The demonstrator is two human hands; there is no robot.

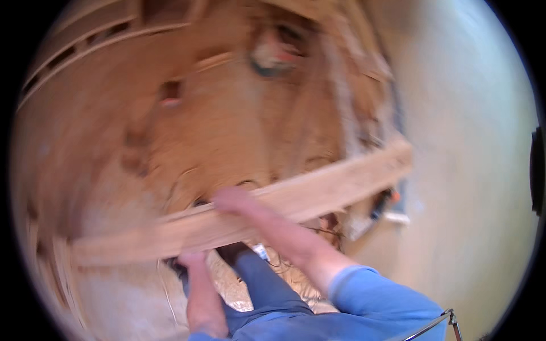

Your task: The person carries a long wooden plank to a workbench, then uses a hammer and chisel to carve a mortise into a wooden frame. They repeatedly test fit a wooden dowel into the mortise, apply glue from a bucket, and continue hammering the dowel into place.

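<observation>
The picture is strongly blurred by motion. A long pale wooden board point(341, 184) runs from the lower left up to the right, across the middle of the view. My right hand point(230, 200) lies over its upper edge near the middle and grips it. My left hand point(192, 260) holds the board from underneath, a little to the left. Both forearms come up from the lower edge, with blue sleeves and blue trousers below them.
Brown wood sheeting point(227, 119) fills the area behind the board, with wooden framing point(85, 48) at the upper left. A pale floor point(466, 142) lies to the right. An orange and dark object point(387, 202) sits under the board's right end.
</observation>
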